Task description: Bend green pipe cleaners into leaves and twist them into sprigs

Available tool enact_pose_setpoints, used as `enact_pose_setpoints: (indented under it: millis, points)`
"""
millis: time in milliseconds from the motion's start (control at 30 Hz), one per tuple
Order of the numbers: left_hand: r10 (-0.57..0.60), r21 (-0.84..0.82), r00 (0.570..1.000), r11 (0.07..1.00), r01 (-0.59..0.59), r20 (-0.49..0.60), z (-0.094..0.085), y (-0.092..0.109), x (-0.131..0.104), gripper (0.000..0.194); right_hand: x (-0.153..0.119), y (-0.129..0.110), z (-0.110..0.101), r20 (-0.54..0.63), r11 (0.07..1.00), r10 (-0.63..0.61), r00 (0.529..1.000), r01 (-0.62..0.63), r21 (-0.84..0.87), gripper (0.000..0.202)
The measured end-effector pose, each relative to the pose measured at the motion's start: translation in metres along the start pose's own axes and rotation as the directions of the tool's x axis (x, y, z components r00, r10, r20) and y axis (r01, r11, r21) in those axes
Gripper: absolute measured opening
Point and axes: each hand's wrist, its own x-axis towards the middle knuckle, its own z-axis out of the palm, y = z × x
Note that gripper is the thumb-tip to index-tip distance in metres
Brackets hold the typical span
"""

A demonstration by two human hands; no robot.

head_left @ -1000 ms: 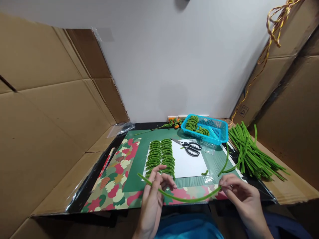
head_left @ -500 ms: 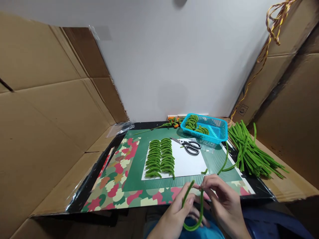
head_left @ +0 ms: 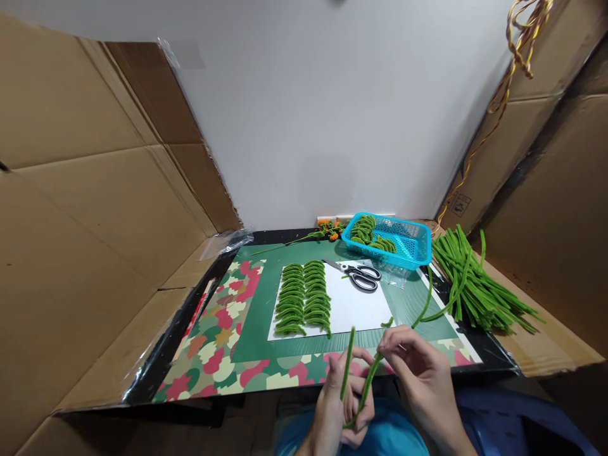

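A bent green fuzzy stem [head_left: 348,364] is held between both hands below the table's front edge. My left hand [head_left: 339,402] is closed around its bend, with one end sticking up past the fingers. The fingertips of my right hand [head_left: 420,373] pinch the other end. On a white sheet [head_left: 356,310] beyond, short curved green pieces [head_left: 291,297] lie in two columns, with black-handled scissors [head_left: 363,278] to their right. A small green scrap [head_left: 387,323] rests near the sheet's corner.
A blue basket [head_left: 418,250] with curved green pieces stands at the back right, beside a heap of long green stems [head_left: 479,291]. Orange and green flowers [head_left: 332,231] lie at the back. Cardboard walls [head_left: 95,209] flank the table.
The stem's wide loop has narrowed and shifted left, its free end now upright. My left hand has turned and its fingers have curled round the bend. The view has shifted slightly.
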Motion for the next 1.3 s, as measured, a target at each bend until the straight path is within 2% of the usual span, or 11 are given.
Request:
enact_pose_setpoints:
  millis: [100, 200, 467, 600, 700, 800, 900, 1033, 1133, 1200, 1300]
  points:
    - [-0.044, 0.139, 0.991, 0.988, 0.061, -0.123, 0.01, 0.006, -0.003, 0.053, 0.002, 0.001, 0.002, -0.013, 1.0, 0.028, 1.0, -0.028, 0.012, 0.005]
    - [-0.044, 0.225, 0.983, 0.971, 0.085, -0.18, 0.018, 0.009, -0.004, 0.047, 0.003, 0.003, 0.004, -0.064, 0.999, 0.045, 0.997, -0.043, 0.024, 0.002]
    - [0.048, 0.277, 0.936, 0.959, 0.054, -0.348, 0.019, 0.002, 0.003, 0.051, 0.004, 0.011, 0.001, -0.153, 0.991, 0.117, 0.981, -0.106, 0.078, 0.01]
    - [0.079, 0.29, 0.935, 0.957, 0.026, -0.345, 0.016, 0.001, 0.004, 0.053, 0.005, 0.017, 0.001, -0.131, 0.976, 0.197, 0.972, -0.182, 0.121, 0.023]
    - [0.088, 0.293, 0.932, 0.956, 0.02, -0.351, 0.015, 0.002, 0.004, 0.053, 0.004, 0.017, 0.002, -0.064, 0.961, 0.251, 0.966, -0.24, 0.139, 0.033]
    - [0.091, 0.315, 0.929, 0.949, 0.029, -0.36, 0.016, 0.003, 0.004, 0.052, 0.004, 0.01, 0.005, 0.02, 0.947, 0.31, 0.951, -0.311, 0.086, 0.041]
    - [0.122, 0.366, 0.931, 0.93, 0.014, -0.345, 0.015, 0.003, 0.004, 0.05, 0.004, 0.005, 0.01, 0.044, 0.936, 0.348, 0.936, -0.35, 0.035, 0.049]
    - [0.149, 0.438, 0.94, 0.899, 0.001, -0.307, 0.006, -0.004, 0.004, 0.05, 0.002, 0.01, 0.018, 0.049, 0.929, 0.368, 0.929, -0.369, 0.013, 0.038]
    - [0.126, 0.443, 0.948, 0.896, 0.017, -0.292, -0.003, -0.01, 0.006, 0.052, 0.0, 0.017, 0.023, 0.039, 0.929, 0.37, 0.928, -0.371, 0.01, 0.043]
    - [0.156, 0.472, 0.939, 0.882, 0.007, -0.307, -0.006, -0.011, 0.007, 0.052, -0.002, 0.02, 0.026, 0.026, 0.933, 0.359, 0.933, -0.359, -0.005, 0.044]
    - [0.273, 0.574, 0.904, 0.818, -0.037, -0.33, -0.004, -0.009, 0.006, 0.049, -0.002, 0.019, 0.028, -0.004, 0.941, 0.336, 0.942, -0.336, -0.037, 0.044]
